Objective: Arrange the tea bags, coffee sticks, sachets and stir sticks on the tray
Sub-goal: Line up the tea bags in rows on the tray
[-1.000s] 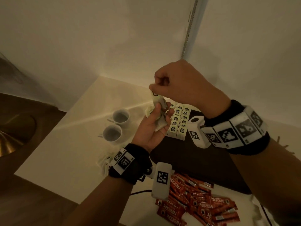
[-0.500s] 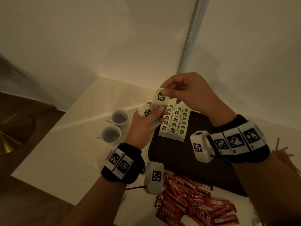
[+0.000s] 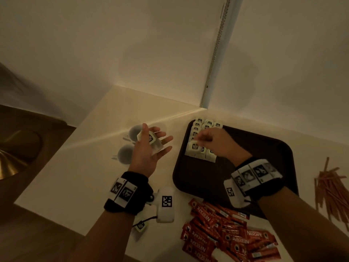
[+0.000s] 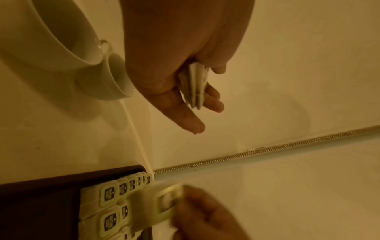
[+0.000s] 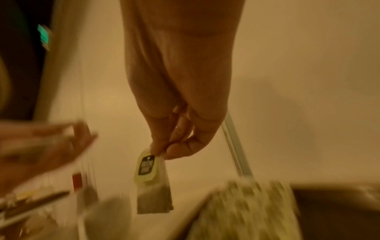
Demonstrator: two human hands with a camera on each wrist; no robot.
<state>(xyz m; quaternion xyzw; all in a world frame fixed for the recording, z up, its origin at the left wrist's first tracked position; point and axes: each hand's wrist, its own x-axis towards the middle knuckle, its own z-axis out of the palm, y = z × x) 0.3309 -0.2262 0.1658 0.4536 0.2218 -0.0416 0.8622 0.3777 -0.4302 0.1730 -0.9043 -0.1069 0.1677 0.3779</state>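
Note:
My left hand [image 3: 154,140] lies palm up over the white table left of the tray, thumb pressing a small stack of tea bags [image 3: 151,141] [image 4: 194,87] against its fingers. My right hand [image 3: 198,141] [image 5: 162,149] pinches one tea bag [image 3: 194,146] [image 5: 153,183] by its tag between thumb and forefinger. It hangs just above the near end of the tea bag rows [image 3: 205,125] [image 4: 111,194] in the far left corner of the dark brown tray [image 3: 198,178].
Two white cups [image 3: 125,154] stand left of my left hand. Red coffee sticks [image 3: 226,233] lie piled at the table's front edge, with wooden stir sticks [image 3: 332,188] right of the tray. A loose tea bag tag [image 3: 140,225] lies near my left wrist.
My right hand drew one tea bag from the left hand's stack and carried it down to the rows on the tray. My left hand dropped and moved left, its fingers spreading.

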